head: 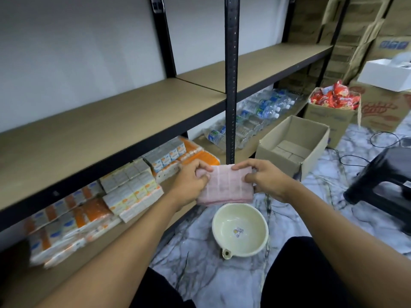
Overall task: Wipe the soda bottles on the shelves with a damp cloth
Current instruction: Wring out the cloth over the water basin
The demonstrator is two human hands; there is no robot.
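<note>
Left hand (192,181), right hand (264,178) pinch cloth (224,185) (over bowl (252,218)).

Pink striped cloth (224,185), cream bowl (240,230) (w/ small motif), marbled floor (222,281), black stool (382,181)

A tan upper shelf (111,121) is borne on black posts (232,85). On the lower shelf (106,247), carton packs (129,192) in white and orange are stacked at the left, and water bottles (255,116) are laid in the right bay. On the marbled floor (222,283) a cream bowl (240,230) is set near the shelf. An open box (273,160), a box (329,118) filled with red packets (333,96), a black stool (382,181) and cables (382,138) are found farther right.
</note>
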